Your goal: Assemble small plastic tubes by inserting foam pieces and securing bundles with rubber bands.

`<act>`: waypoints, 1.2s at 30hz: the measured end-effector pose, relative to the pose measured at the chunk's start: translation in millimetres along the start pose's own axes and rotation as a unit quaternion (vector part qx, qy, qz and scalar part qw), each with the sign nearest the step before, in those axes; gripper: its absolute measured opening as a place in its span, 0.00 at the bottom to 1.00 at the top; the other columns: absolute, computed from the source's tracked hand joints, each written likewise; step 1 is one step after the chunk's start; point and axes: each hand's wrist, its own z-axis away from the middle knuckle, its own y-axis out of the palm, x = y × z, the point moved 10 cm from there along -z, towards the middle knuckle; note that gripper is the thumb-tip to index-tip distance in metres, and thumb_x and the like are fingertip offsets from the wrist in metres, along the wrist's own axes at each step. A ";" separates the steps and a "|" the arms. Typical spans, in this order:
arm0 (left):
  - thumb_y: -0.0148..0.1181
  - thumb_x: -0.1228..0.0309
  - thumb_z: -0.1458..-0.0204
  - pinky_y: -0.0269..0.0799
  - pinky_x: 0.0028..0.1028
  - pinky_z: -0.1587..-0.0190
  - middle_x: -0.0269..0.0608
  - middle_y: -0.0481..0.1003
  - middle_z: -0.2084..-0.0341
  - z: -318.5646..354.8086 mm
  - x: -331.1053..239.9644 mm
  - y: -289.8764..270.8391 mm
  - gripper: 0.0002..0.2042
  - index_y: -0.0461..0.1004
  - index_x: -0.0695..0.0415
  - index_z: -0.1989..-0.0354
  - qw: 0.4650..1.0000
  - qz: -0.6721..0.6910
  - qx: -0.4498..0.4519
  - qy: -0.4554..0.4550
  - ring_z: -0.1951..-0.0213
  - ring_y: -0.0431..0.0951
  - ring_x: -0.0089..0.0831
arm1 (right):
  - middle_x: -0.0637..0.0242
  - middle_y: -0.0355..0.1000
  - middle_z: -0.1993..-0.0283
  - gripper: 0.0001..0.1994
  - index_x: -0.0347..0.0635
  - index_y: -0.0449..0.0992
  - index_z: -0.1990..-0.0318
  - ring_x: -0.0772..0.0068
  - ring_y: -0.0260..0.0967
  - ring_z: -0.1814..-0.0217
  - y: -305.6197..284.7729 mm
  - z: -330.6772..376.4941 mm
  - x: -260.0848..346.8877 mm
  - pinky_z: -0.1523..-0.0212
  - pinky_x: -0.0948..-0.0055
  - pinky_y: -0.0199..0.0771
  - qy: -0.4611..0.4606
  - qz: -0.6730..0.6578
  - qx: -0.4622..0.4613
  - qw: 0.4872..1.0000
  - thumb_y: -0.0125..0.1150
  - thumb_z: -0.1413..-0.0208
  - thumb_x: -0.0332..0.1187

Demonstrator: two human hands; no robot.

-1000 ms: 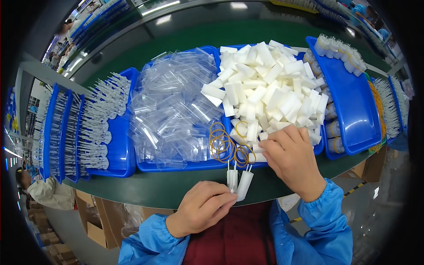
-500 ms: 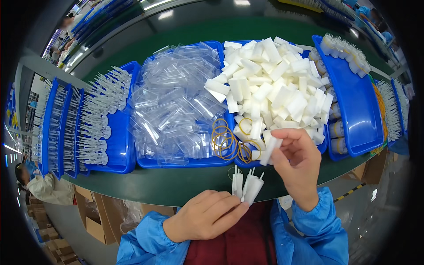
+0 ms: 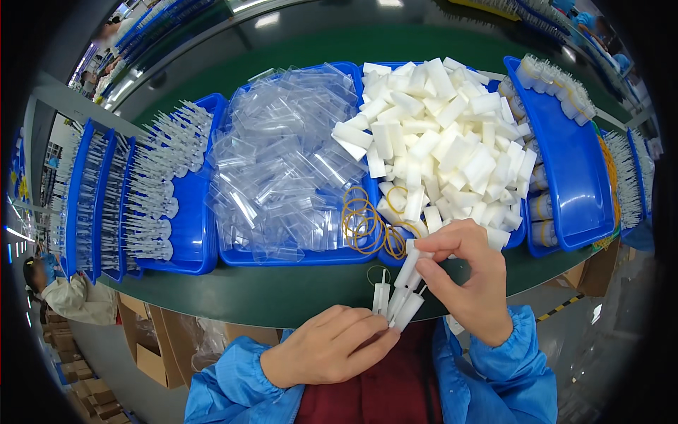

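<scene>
1. Nearest the person, at the near edge of the dark green conveyor belt (image 3: pixel 296 290), the left hand (image 3: pixel 328 350) holds a small upright bundle of white plastic capped pieces (image 3: pixel 387 302); its fingers are closed around the bundle's lower ends.
2. Right hand (image 3: pixel 470 279) is just beside the bundle, thumb and forefinger pinched on one more white plastic piece (image 3: pixel 409 267) that it sets against the others.
3. Progress, as judged: only a few pieces are gathered, so the bundle looks early in the making. No band is on it.
4. Loose yellow rubber bands (image 3: pixel 364 226) lie at the belt-side rim of the blue plastic trays, just beyond the bundle; one lies on the belt itself.
5. Supply remaining: a large heap of white plastic pieces (image 3: pixel 438 141) fills the blue tray (image 3: pixel 519 237) directly beyond the right hand; a heap of clear plastic sleeves (image 3: pixel 282 155) fills the tray to its left.
6. Farther left of the belt's centre, racks of white nozzle-tipped parts (image 3: pixel 159 191) stand in blue trays; an upturned blue tray (image 3: pixel 565 162) leans at the right.
7. Room: a narrow strip of bare belt between tray rims and the person allows short movements only; tray edges stand close ahead of both hands.
</scene>
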 end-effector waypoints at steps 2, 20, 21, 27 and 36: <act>0.63 0.73 0.56 0.73 0.27 0.61 0.38 0.76 0.59 1.0 -0.7 0.3 0.19 0.82 0.58 0.53 1.000 0.000 -0.002 -0.001 0.60 0.77 0.31 | 0.70 0.76 0.68 0.11 0.43 0.82 0.59 0.70 0.72 0.62 -3.9 -1.0 0.9 0.45 0.66 0.64 -0.004 0.014 -0.027 1.000 0.71 0.52 0.25; 0.74 0.71 0.57 0.75 0.34 0.58 0.41 0.78 0.55 13.2 31.3 -17.4 0.21 0.78 0.56 0.52 0.978 0.098 -0.169 -0.079 0.57 0.80 0.38 | 0.68 0.78 0.62 0.12 0.42 0.83 0.54 0.68 0.72 0.54 21.7 29.8 11.7 0.33 0.52 0.59 -0.030 -0.091 0.076 0.992 0.66 0.47 0.22; 0.76 0.72 0.58 0.74 0.34 0.59 0.41 0.79 0.56 9.8 36.8 -17.9 0.22 0.77 0.56 0.52 0.967 0.157 -0.173 -0.100 0.58 0.80 0.38 | 0.67 0.78 0.61 0.12 0.42 0.83 0.54 0.67 0.72 0.53 20.0 32.3 6.2 0.33 0.52 0.59 -0.016 -0.103 0.063 0.993 0.66 0.46 0.22; 0.75 0.78 0.60 0.72 0.31 0.63 0.37 0.80 0.62 19.5 36.2 -6.3 0.20 0.79 0.56 0.55 0.970 0.146 -0.173 -0.089 0.65 0.79 0.34 | 0.62 0.77 0.58 0.16 0.39 0.82 0.51 0.59 0.71 0.51 14.9 31.9 11.3 0.42 0.60 0.67 -0.068 -0.056 0.063 0.994 0.66 0.50 0.21; 0.76 0.79 0.65 0.67 0.28 0.68 0.31 0.78 0.66 18.7 25.3 -5.0 0.19 0.82 0.52 0.60 0.986 0.064 -0.140 -0.067 0.71 0.77 0.28 | 0.72 0.75 0.56 0.20 0.45 0.80 0.52 0.66 0.68 0.53 4.6 8.1 16.2 0.50 0.63 0.62 -0.147 0.325 0.086 0.930 0.70 0.57 0.24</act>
